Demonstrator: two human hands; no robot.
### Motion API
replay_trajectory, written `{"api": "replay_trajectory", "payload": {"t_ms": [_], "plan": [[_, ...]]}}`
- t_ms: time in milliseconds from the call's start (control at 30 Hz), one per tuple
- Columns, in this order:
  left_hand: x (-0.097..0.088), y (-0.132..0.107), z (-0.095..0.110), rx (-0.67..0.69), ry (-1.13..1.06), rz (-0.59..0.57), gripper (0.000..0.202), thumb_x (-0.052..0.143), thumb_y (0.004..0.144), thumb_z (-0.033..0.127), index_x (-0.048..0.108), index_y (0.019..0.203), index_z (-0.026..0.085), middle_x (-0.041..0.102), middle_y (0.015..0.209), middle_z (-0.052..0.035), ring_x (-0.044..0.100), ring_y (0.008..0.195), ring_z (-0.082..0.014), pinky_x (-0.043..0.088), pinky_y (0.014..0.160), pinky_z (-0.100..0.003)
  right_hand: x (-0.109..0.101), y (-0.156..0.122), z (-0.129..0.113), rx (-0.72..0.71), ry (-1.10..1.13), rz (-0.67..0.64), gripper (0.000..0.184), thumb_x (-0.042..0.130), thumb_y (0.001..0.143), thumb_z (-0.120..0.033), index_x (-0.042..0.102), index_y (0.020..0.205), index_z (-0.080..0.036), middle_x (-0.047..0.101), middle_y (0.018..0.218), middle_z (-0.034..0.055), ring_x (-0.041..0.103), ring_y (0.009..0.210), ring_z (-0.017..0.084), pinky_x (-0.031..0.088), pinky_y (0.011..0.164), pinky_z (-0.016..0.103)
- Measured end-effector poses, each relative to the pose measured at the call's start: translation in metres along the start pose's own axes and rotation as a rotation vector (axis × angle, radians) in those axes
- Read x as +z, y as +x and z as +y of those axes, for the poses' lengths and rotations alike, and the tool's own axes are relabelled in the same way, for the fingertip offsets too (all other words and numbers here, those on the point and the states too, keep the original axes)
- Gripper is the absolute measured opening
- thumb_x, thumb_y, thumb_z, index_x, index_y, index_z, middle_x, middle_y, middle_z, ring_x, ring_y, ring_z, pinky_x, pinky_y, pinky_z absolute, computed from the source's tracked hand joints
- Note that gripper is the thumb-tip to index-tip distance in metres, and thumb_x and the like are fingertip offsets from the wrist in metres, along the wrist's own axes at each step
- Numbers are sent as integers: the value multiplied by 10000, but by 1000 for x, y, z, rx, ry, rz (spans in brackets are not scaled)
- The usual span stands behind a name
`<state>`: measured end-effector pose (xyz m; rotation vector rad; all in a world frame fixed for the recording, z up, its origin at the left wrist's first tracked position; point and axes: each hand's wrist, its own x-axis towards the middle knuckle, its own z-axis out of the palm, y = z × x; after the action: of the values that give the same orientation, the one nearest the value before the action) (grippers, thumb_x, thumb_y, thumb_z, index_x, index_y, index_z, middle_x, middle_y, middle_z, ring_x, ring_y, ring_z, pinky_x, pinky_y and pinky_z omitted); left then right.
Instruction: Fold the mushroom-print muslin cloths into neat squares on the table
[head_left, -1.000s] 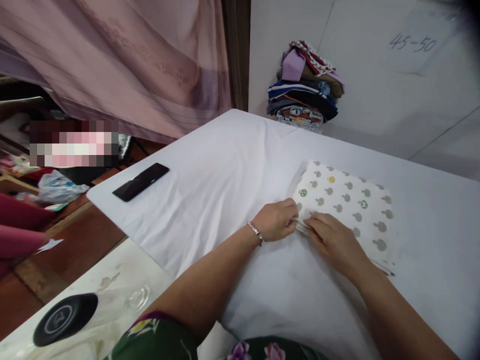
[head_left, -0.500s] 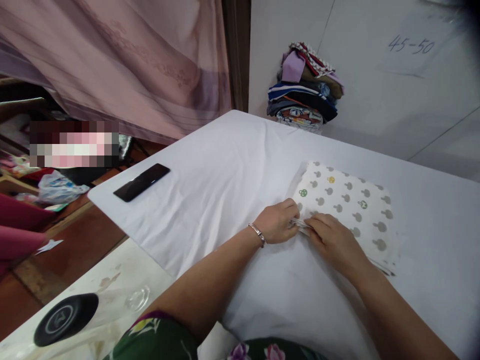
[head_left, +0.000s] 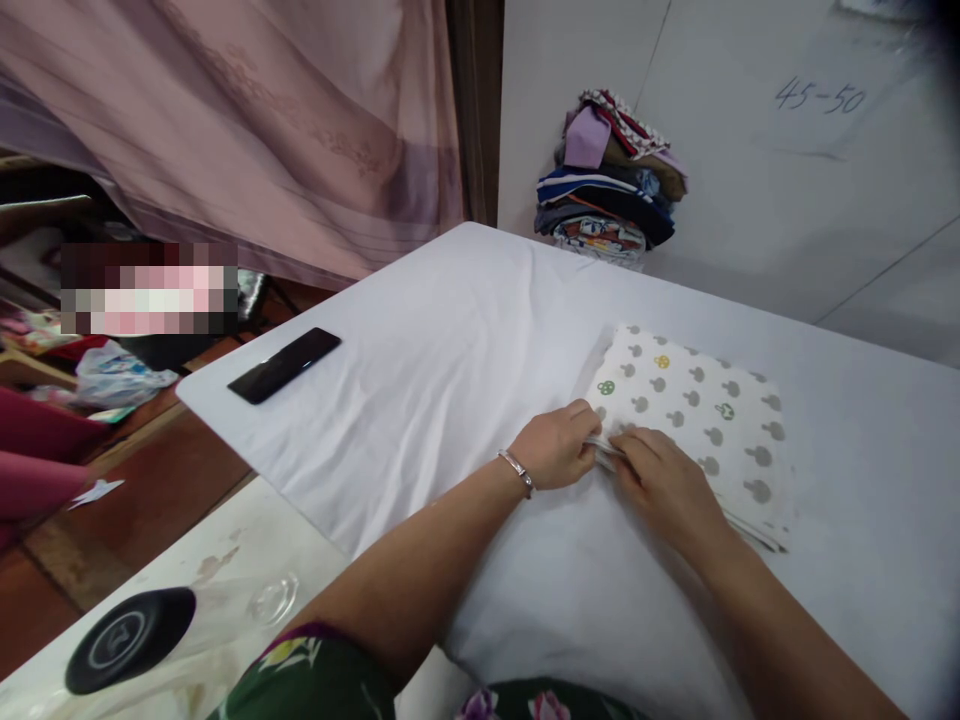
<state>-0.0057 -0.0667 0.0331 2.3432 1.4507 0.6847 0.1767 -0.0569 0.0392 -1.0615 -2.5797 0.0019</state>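
Note:
A folded white cloth (head_left: 686, 400) printed with grey, green and yellow shapes lies flat on the white-covered table, right of centre. My left hand (head_left: 556, 444), with a silver bracelet at the wrist, pinches the cloth's near left corner. Close beside it, my right hand (head_left: 664, 482) grips the same near edge with thumb and fingers. Several layers of fabric show between the two hands. Part of the near edge is hidden under my right hand and forearm.
A black phone (head_left: 285, 365) lies on the white table cover (head_left: 435, 350) at left. On the lower surface sits a clear bottle with a black base (head_left: 131, 640). A stack of folded clothes (head_left: 611, 185) stands beyond the far edge, against the wall. A pink curtain (head_left: 300, 130) hangs behind.
Both hands stay at the cloth's near edge, with only slight finger movement. The layers at the cloth's near right corner sit a little differently.

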Motion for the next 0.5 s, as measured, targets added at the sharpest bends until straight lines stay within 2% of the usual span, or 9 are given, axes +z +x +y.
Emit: {"api": "replay_trajectory", "payload": {"t_ms": [100,233,500], "plan": [[-1,0,4,-80,34,37,223,514,743,263,458,951,206,499,1041,-23,519,760,-136,399,541,-250,3,-1,1,-21,8,48,182,408,859,-188,551,971,-184,597,908,77,548,823,204,450,669,312],[3,1,6,-171,45,54,240,541,718,282,443,921,198,507,992,-30,525,765,-151,402,552,-255,4,-2,0,-46,7,109,183,410,859,-189,553,972,-181,604,932,91,554,857,213,458,686,320],[8,1,5,-199,86,16,145,484,738,207,449,879,199,550,876,-25,537,722,-160,387,551,-264,4,-1,0,-53,-13,62,195,396,856,-192,556,968,-194,605,913,84,558,813,210,449,655,318]]}}
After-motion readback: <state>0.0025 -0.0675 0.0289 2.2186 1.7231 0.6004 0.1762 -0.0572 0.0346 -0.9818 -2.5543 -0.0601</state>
